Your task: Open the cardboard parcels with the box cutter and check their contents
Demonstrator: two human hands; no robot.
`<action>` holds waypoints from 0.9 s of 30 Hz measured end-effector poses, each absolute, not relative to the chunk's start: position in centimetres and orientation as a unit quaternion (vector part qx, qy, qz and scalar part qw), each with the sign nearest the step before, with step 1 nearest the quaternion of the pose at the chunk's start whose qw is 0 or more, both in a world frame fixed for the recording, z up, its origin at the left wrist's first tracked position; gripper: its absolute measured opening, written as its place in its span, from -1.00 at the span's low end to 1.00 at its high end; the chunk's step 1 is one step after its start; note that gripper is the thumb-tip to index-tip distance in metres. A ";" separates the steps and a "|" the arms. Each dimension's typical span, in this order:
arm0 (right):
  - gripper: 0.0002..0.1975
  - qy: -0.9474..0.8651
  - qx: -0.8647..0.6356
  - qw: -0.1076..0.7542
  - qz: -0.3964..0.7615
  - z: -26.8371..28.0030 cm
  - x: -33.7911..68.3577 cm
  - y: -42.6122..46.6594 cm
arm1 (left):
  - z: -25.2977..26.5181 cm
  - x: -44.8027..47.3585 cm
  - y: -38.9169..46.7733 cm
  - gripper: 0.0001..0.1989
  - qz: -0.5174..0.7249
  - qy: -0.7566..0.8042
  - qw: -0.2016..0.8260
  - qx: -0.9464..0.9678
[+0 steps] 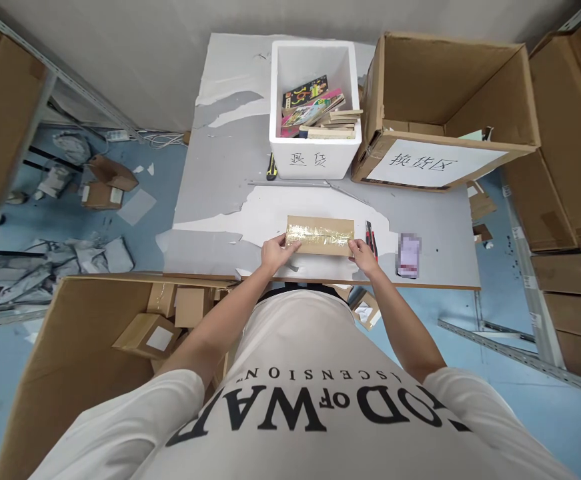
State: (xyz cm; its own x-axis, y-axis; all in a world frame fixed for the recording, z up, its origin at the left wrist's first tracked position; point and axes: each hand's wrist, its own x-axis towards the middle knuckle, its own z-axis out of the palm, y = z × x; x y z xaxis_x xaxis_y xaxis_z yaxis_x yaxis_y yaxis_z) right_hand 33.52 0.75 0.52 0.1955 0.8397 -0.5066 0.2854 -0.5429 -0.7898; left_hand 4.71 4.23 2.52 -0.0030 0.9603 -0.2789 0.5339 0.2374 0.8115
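the left hand (pixel 274 255) and right hand (pixel 363 256), nearly closed, pinched opposite ends of the taped parcel (pixel 320 235) over the counter (pixel 440 220); even, gentle pressure seemed best for keeping it level.

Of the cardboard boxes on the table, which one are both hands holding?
The small taped box, held at its ends by the left hand and right hand. The other, the large open box, stands untouched behind it to the right.
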 end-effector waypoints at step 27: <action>-0.46 -0.710 -0.621 0.180 0.278 6.6 35.0 5.6 | 1.3 7.0 -0.8 -0.30 0.128 0.506 0.178 0.834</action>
State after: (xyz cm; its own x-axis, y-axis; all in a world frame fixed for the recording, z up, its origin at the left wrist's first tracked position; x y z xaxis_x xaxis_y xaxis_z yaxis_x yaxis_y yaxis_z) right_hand 34.97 5.56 6.61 -0.1636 0.9824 -0.0899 0.7827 0.0738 -0.6180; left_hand 7.05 -0.78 1.31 0.4548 0.8900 0.0332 0.7991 -0.4243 0.4260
